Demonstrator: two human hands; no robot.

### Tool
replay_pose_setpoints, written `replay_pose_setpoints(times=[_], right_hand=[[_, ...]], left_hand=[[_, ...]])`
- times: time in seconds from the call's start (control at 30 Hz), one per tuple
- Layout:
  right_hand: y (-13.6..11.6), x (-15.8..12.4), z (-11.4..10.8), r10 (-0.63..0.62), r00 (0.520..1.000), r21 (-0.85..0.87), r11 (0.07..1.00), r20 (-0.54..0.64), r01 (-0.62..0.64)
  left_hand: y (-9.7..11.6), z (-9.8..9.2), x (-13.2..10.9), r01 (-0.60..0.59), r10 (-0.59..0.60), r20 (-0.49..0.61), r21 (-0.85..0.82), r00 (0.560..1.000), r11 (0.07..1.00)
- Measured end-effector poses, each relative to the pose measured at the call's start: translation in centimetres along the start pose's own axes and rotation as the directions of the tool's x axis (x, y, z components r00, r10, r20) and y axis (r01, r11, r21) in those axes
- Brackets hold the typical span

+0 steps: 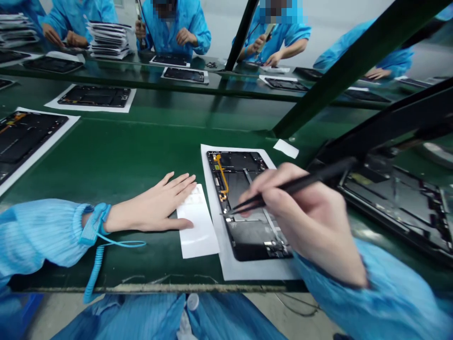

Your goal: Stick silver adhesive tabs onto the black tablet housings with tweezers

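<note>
My right hand (307, 212) grips black tweezers (293, 185). Their tips hover over or touch the left edge of an opened tablet (244, 231); I cannot tell which. The tablet lies on a white sheet (233, 271), its inside facing up, with an orange flex cable (222, 177) along its left side. My right hand hides part of its right side. My left hand (155, 205) lies flat, fingers spread, on the left part of a glossy white slip of paper (198, 231) with small pale pieces near its top. A blue coiled wrist strap (97, 226) circles my left wrist.
More opened tablets lie on white sheets at left, one near (28, 137) and one farther back (95, 96). A green slanted post (318, 80) and a dark-framed fixture (399, 203) stand at right. Several people in blue sleeves work across the bench. A white scrap (286, 148) lies behind the tablet.
</note>
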State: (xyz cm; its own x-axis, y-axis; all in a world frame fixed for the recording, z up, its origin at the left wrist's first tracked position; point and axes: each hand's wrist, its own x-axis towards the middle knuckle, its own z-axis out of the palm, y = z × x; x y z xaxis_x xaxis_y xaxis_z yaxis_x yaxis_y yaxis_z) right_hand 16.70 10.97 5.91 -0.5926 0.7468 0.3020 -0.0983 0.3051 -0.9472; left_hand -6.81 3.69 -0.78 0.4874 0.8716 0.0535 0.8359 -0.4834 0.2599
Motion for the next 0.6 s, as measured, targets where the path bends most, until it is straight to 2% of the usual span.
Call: replay_pose_setpoints(times=[0.07, 0.17, 0.23, 0.3, 0.37, 0.47, 0.53, 0.6], right_hand=[[0.2, -2.8, -1.1, 0.007, 0.996, -0.047, 0.999, -0.089, -0.011], [1.7, -7.0, -1.3, -0.001, 0.955, -0.096, 0.995, -0.295, -0.029], [2.6, -9.0, -0.3, -0.03, 0.873, -0.14, 0.989, -0.487, -0.044], [3.3, -10.2, 1.0, -0.032, 0.776, -0.173, 0.98, -0.629, -0.1], [3.7, -10.6, 2.4, -0.014, 0.716, -0.165, 0.976, -0.698, -0.142], [4.1, -10.6, 3.8, -0.005, 0.655, -0.151, 0.975, -0.755, -0.166], [4.4, -10.6, 4.1, -0.022, 0.637, -0.158, 0.975, -0.77, -0.158], [4.6, -10.7, 4.2, -0.038, 0.64, -0.175, 0.973, -0.768, -0.152]], left_hand=[[1.0, -0.3, 0.3, -0.113, 0.109, -0.09, -0.041, 0.99, 0.993], [3.1, -0.6, 1.3, -0.325, 0.296, -0.21, -0.119, 0.932, 0.938], [4.3, -0.6, 2.0, -0.395, 0.352, -0.235, -0.172, 0.906, 0.903], [5.1, -0.3, 2.5, -0.421, 0.37, -0.244, -0.208, 0.896, 0.883], [5.3, 0.1, 2.7, -0.448, 0.392, -0.254, -0.218, 0.884, 0.867], [5.2, 0.4, 2.7, -0.498, 0.448, -0.244, -0.21, 0.86, 0.841], [5.2, 0.4, 2.6, -0.509, 0.473, -0.202, -0.205, 0.858, 0.836], [5.3, 0.3, 2.6, -0.5, 0.476, -0.16, -0.198, 0.865, 0.843]])
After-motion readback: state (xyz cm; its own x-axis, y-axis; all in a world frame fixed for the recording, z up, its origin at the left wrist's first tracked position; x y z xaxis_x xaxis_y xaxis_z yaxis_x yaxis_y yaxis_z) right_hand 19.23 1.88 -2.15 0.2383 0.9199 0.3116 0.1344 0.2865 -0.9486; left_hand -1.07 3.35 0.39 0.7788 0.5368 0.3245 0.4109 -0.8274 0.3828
